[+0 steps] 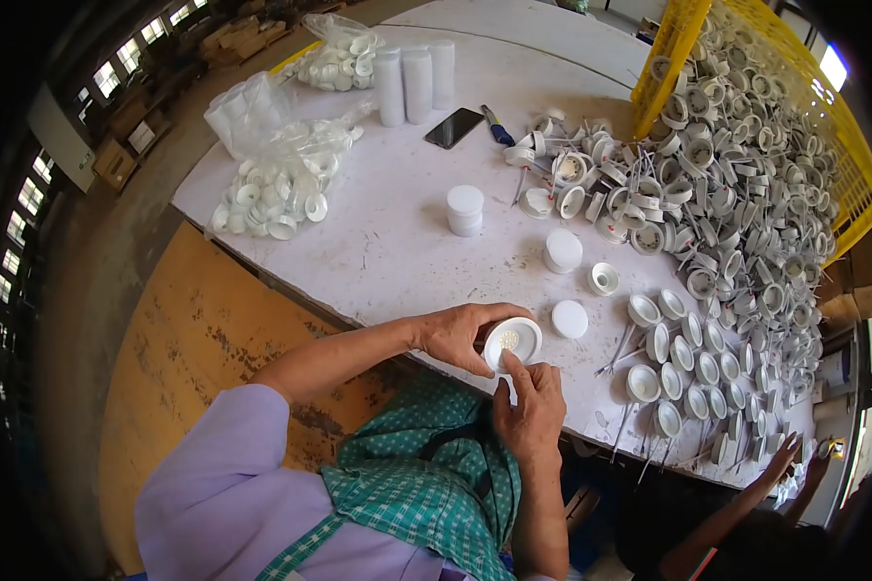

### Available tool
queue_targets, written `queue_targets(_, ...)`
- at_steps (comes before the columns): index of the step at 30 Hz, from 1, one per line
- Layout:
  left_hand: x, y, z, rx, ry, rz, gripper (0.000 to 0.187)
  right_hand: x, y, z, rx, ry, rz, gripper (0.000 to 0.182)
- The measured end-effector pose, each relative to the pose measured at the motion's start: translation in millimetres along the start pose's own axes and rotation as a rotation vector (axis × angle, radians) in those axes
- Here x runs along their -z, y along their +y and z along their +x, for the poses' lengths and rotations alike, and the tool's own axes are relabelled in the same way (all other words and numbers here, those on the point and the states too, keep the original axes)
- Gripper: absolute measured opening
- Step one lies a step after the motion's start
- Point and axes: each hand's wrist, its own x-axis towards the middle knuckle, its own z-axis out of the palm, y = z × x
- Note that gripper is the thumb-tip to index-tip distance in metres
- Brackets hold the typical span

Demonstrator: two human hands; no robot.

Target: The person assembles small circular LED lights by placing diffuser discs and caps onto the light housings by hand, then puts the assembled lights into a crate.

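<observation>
My left hand (452,335) is wrapped round a white round LED downlight (528,341), its open face turned up toward me. Yellowish LED dots show on the disc inside. My right hand (533,412) has its index fingertip inside the light's rim, against the LED disc, with the thumb close to the lower edge and the other fingers curled. Just right of the light, a flat white round cover (570,320) lies on the table. Beyond it are a small white ring-shaped part (604,279), a short white stack (563,250) and another stack (465,210).
Several downlights (681,352) with trailing wires stand in rows at right. A large heap (707,184) spills from a yellow crate (867,208). Bagged white parts (276,184), wrapped rolls (417,85), a phone (453,128) and a cutter knife (496,126) lie farther back. Another person's hand (780,460) is at lower right.
</observation>
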Motion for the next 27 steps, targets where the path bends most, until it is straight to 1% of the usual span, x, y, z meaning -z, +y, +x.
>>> queue_targets(2, -1.9, 3.3, -0.5, 0.055, -0.036, 0.004, 0.08, 0.8, -0.9, 0.4, 0.015, 0.012, -0.007, 0.044)
queue_targets(4, -3.5, 3.7, -1.0, 0.051, -0.041, 0.022, 0.08, 1.7, -0.3, 0.1, 0.024, 0.016, 0.004, 0.038)
queue_targets(5, -4.1, 3.9, -1.3, 0.047, -0.045, 0.039, 0.081, 2.6, -0.6, -0.2, 0.025, 0.018, 0.003, 0.038)
queue_targets(8, -4.7, 5.1, -2.9, 0.061, -0.052, 0.072, 0.082, 4.2, 2.0, -2.4, -0.014, -0.012, 0.074, 0.035)
queue_targets(9, -4.6, 2.0, -3.2, 0.06, -0.052, 0.073, 0.082, 2.8, 6.9, -5.2, -0.041, -0.012, 0.151, 0.033)
queue_targets(10, -4.1, -2.5, -3.2, 0.001, 0.005, 0.102, 0.081, 1.7, 9.6, -7.5, -0.067, -0.013, 0.227, 0.031)
queue_targets(11, -4.0, -5.3, -3.2, -0.059, 0.061, 0.131, 0.08, 0.7, 9.6, -9.7, -0.067, -0.012, 0.228, 0.031)
queue_targets(13, -3.7, -7.2, -3.4, -0.084, 0.072, 0.131, 0.081, -2.1, 7.6, -13.3, -0.255, 0.068, 0.39, 0.022)
queue_targets(14, -3.8, -7.3, -3.4, -0.107, 0.083, 0.13, 0.081, -6.5, 10.7, -17.4, -0.255, 0.069, 0.39, 0.022)
queue_targets(16, -4.8, -5.5, -4.0, -0.119, 0.098, 0.146, 0.082, -15.5, 15.0, -22.6, -0.425, 0.18, 0.646, 0.017)
queue_targets(17, -5.7, -2.7, -4.1, -0.13, 0.111, 0.162, 0.083, -14.5, 13.9, -22.9, -0.426, 0.181, 0.646, 0.017)
queue_targets(18, -6.7, 1.8, -4.9, -0.13, 0.109, 0.162, 0.083, -11.7, 11.5, -22.9, -0.588, 0.15, 0.842, 0.02)
queue_targets(19, -8.0, 9.8, -6.5, -0.044, 0.091, 0.172, 0.082, -9.7, 8.9, -22.2, -0.75, 0.116, 1.036, 0.023)
queue_targets(20, -8.8, 13.9, -7.1, 0.041, 0.074, 0.182, 0.082, -9.9, 8.3, -22.6, -0.751, 0.119, 1.034, 0.023)
queue_targets(21, -10.4, 12.4, -7.2, 0.039, 0.072, 0.181, 0.082, -10.2, 7.9, -22.9, -0.773, 0.121, 1.124, 0.028)
queue_targets(22, -13.1, 9.1, -7.8, -0.015, 0.116, 0.228, 0.081, -10.9, 7.0, -22.7, -0.794, 0.122, 1.214, 0.035)
queue_targets(23, -15.8, 6.0, -8.3, -0.069, 0.16, 0.276, 0.08, -10.3, 4.6, -22.0, -0.794, 0.123, 1.213, 0.035)
queue_targets(24, -18.3, 3.6, -8.7, -0.07, 0.16, 0.276, 0.08, -8.2, 0.7, -20.8, -0.808, 0.119, 1.301, 0.04)
queue_targets(25, -21.0, 1.4, -9.0, -0.16, 0.213, 0.328, 0.08, -6.4, -3.2, -19.7, -0.822, 0.116, 1.39, 0.045)
queue_targets(26, -23.7, -0.5, -9.2, -0.251, 0.266, 0.38, 0.08, -5.5, -6.5, -19.0, -0.822, 0.118, 1.388, 0.045)
queue_targets(27, -26.5, -2.2, -9.3, -0.254, 0.265, 0.379, 0.08, -4.7, -9.6, -18.4, -0.81, 0.12, 1.389, 0.047)
